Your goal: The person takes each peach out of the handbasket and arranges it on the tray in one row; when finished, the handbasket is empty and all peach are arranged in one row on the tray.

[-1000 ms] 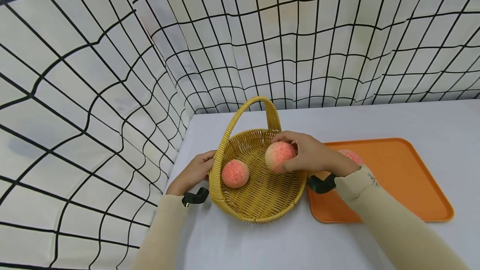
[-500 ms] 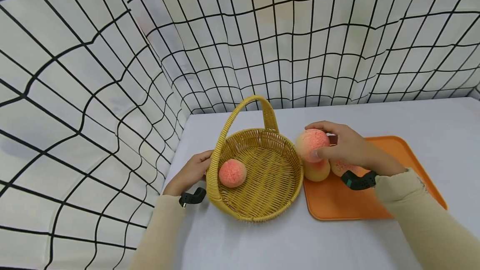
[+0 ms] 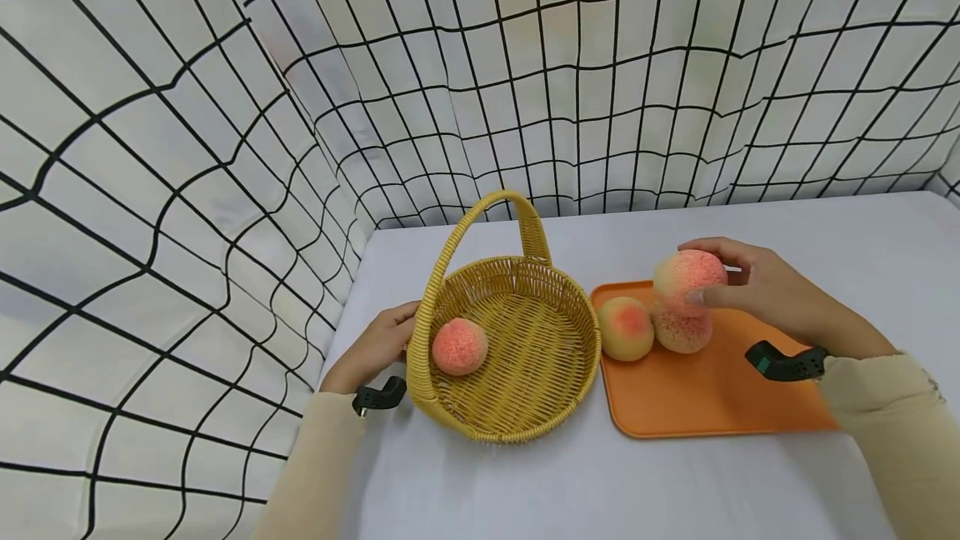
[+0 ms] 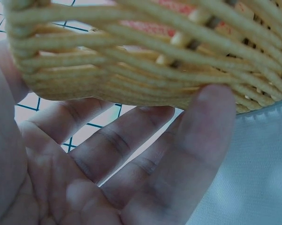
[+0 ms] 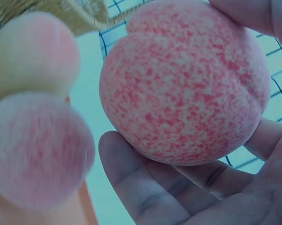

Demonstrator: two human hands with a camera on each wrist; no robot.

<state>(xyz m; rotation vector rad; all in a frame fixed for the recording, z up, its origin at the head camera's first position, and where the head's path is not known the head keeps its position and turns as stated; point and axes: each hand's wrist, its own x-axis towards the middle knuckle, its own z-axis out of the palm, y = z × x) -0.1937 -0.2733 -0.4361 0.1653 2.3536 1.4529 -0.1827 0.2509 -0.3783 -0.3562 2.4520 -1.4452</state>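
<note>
My right hand (image 3: 772, 290) holds a pink-and-cream artificial peach (image 3: 688, 280) above the orange tray (image 3: 720, 398), thumb on one side and fingers on the other. In the right wrist view the held peach (image 5: 185, 89) shows pink speckles and a crease. Two more peaches sit on the tray: a yellowish one with a red patch (image 3: 626, 329) and a speckled one (image 3: 682, 333), partly covered by the held peach. At its left side, my left hand (image 3: 378, 344) grips the yellow wicker basket (image 3: 517, 432); a fingertip (image 4: 216, 101) touches the weave. One pink peach (image 3: 460, 347) lies inside the basket.
A tall arched handle (image 3: 450, 257) rises from the basket. The white table (image 3: 525, 490) is bordered by black netting (image 3: 555, 90) over white cloth at the back and left. My right forearm covers the tray's right part.
My right hand has lifted the held peach out from over the basket and carried it right, over the tray. The left hand stays at the basket. The view has shifted slightly.
</note>
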